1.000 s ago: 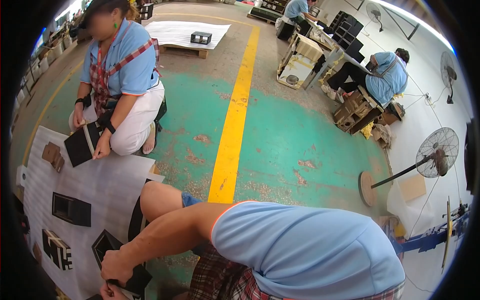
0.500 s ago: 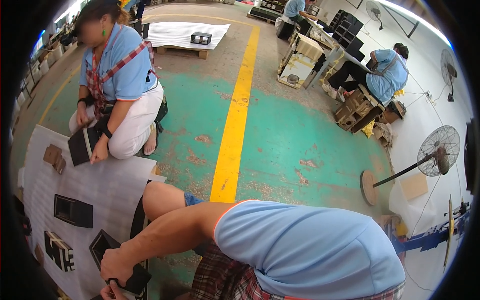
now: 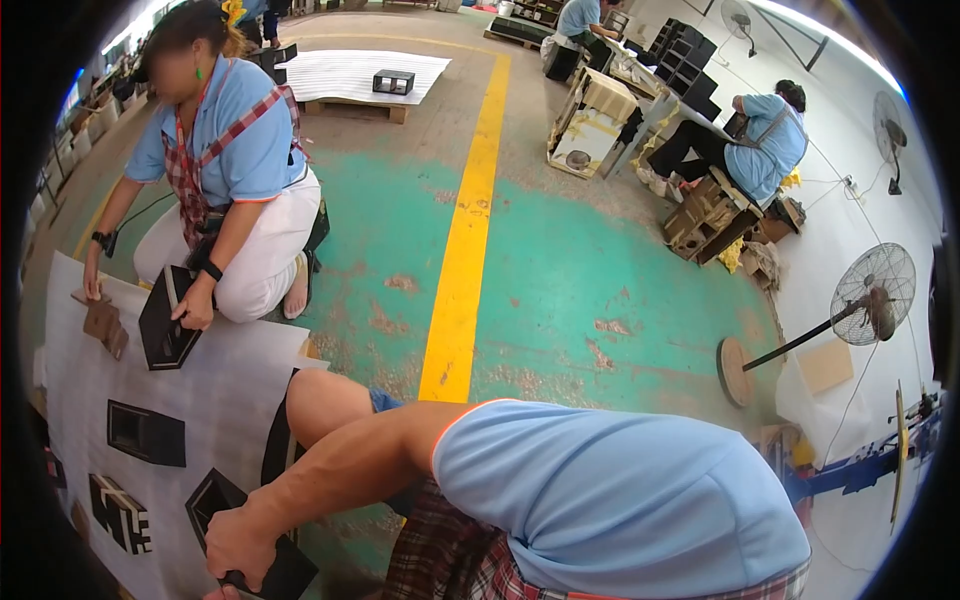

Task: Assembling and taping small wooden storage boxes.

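My right hand (image 3: 242,548) is closed in a fist at the lower left, over a small dark piece whose kind I cannot make out. Only a sliver of my left hand (image 3: 222,594) shows at the bottom edge, close below the right; its fingers are mostly cut off. A black box (image 3: 285,572) lies beside and under my right hand. Just behind that hand stands another black, open-fronted box (image 3: 208,496). Farther left on the white sheet (image 3: 75,400) are a black box with a rectangular opening (image 3: 147,432) and a black box with pale strips (image 3: 120,512).
Across the sheet a kneeling co-worker (image 3: 235,140) holds a black box (image 3: 168,325) and touches brown pieces (image 3: 103,325). A yellow line (image 3: 465,240) crosses the green floor. A standing fan (image 3: 872,300) is at right. Another person (image 3: 765,145) sits near the wall.
My right hand has turned slightly, and my left has slid mostly out of view. The black box beneath has shifted right. The co-worker's box is tilted differently, one hand now at the brown pieces.
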`<act>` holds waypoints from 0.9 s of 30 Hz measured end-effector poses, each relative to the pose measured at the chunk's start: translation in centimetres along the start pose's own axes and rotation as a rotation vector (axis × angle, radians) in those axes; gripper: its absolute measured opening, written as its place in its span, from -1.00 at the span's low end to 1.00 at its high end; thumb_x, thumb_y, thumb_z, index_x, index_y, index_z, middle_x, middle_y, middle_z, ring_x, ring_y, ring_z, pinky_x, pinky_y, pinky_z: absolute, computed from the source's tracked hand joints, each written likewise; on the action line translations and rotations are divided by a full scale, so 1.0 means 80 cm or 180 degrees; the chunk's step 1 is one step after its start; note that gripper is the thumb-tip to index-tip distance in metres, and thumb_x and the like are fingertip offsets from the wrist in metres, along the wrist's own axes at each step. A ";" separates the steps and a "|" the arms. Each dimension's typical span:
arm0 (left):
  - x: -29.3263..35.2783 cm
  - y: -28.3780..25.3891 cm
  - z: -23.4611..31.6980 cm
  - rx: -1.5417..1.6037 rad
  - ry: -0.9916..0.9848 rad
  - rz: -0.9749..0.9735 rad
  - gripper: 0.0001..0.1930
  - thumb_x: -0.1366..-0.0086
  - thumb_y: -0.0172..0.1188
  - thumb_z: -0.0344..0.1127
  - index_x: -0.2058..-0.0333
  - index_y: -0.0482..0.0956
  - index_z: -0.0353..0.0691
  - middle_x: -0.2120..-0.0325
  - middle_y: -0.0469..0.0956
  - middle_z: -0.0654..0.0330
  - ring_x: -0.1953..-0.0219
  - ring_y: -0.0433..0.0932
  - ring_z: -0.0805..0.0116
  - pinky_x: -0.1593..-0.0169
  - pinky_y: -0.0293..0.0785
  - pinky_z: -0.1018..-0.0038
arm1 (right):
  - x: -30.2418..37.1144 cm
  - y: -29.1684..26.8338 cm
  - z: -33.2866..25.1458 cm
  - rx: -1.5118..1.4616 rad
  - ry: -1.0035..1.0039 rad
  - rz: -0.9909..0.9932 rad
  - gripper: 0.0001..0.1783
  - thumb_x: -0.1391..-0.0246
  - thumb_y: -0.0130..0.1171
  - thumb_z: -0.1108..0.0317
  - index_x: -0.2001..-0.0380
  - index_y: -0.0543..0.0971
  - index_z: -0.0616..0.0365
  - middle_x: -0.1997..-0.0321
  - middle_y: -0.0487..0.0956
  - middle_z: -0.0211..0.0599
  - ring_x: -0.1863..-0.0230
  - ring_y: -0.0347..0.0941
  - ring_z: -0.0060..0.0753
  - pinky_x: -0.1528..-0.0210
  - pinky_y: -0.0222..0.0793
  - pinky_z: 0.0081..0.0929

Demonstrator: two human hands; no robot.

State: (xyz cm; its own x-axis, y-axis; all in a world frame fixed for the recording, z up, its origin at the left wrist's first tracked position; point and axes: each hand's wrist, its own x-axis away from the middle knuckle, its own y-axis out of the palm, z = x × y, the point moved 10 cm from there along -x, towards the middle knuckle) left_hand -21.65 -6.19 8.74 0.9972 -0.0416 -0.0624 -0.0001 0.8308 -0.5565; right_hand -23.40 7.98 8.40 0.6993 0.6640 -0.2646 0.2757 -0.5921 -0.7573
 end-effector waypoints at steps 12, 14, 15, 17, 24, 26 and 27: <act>-0.001 0.008 -0.003 0.0000 0.0431 -0.0032 -0.63 -0.41 0.34 -0.07 0.30 0.54 -0.31 0.53 0.44 0.26 0.50 0.33 0.43 0.40 0.34 0.37 | 0.013 -0.020 0.000 0.0087 -0.0007 0.0030 -0.53 0.18 0.45 -0.04 0.33 0.69 0.10 0.34 0.70 -0.09 0.20 0.65 0.13 0.17 0.52 -0.02; -0.002 0.015 0.004 -0.0208 0.0676 -0.0041 -0.60 -0.41 0.33 -0.03 0.26 0.55 -0.32 0.50 0.45 0.25 0.47 0.35 0.40 0.37 0.37 0.35 | 0.016 -0.022 0.004 0.0115 0.0025 -0.0031 -0.53 0.17 0.44 -0.04 0.31 0.69 0.10 0.32 0.70 -0.09 0.19 0.65 0.12 0.17 0.52 -0.02; -0.004 0.018 -0.003 -0.0197 0.0553 -0.0088 -0.58 -0.41 0.33 0.00 0.22 0.56 -0.33 0.47 0.46 0.24 0.45 0.36 0.38 0.35 0.38 0.33 | 0.017 -0.023 0.004 0.0097 -0.0034 -0.0035 -0.53 0.16 0.44 -0.04 0.29 0.69 0.09 0.30 0.71 -0.10 0.16 0.65 0.11 0.16 0.52 -0.02; -0.005 0.022 -0.011 -0.0187 0.0433 -0.0158 -0.56 -0.41 0.32 0.02 0.18 0.56 -0.34 0.44 0.47 0.23 0.42 0.37 0.35 0.33 0.39 0.32 | 0.018 -0.023 0.006 0.0075 -0.0072 -0.0030 -0.52 0.15 0.44 -0.04 0.26 0.69 0.09 0.28 0.71 -0.12 0.14 0.65 0.10 0.15 0.52 -0.02; 0.004 0.023 -0.024 0.0377 0.0367 -0.0819 -0.65 -0.54 0.06 -0.30 -0.11 0.55 -0.45 -0.04 0.59 0.11 -0.09 0.50 0.36 -0.21 0.37 0.42 | -0.006 -0.009 -0.027 -0.0316 -0.0606 0.0157 -0.55 0.07 0.34 -0.07 0.12 0.70 -0.14 0.19 0.72 -0.25 0.13 0.63 0.05 0.16 0.53 0.02; 0.010 0.034 -0.034 0.0894 0.0107 -0.0821 -0.66 -0.53 0.11 -0.26 -0.12 0.57 -0.37 -0.01 0.62 0.18 -0.03 0.54 0.41 -0.16 0.42 0.45 | 0.003 -0.034 -0.036 -0.0542 -0.0433 -0.0120 -0.54 0.00 0.31 -0.07 -0.02 0.68 -0.34 0.23 0.71 -0.19 0.19 0.62 0.08 0.20 0.52 -0.03; 0.004 0.060 -0.018 0.0847 0.0260 -0.0961 -0.65 -0.52 0.16 -0.22 -0.13 0.58 -0.33 -0.01 0.62 0.19 -0.02 0.55 0.44 -0.11 0.44 0.50 | 0.014 -0.034 -0.017 -0.0418 -0.0377 -0.0209 -0.55 -0.04 0.30 -0.06 -0.03 0.67 -0.37 0.25 0.70 -0.19 0.20 0.61 0.10 0.22 0.51 -0.03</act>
State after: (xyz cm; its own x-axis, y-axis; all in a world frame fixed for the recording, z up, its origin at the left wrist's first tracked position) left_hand -21.42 -2.98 4.86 0.9402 -0.3406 -0.0006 0.3218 0.8887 -0.3267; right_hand -22.46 9.71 10.94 0.5966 0.7477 -0.2916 0.4072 -0.5951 -0.6928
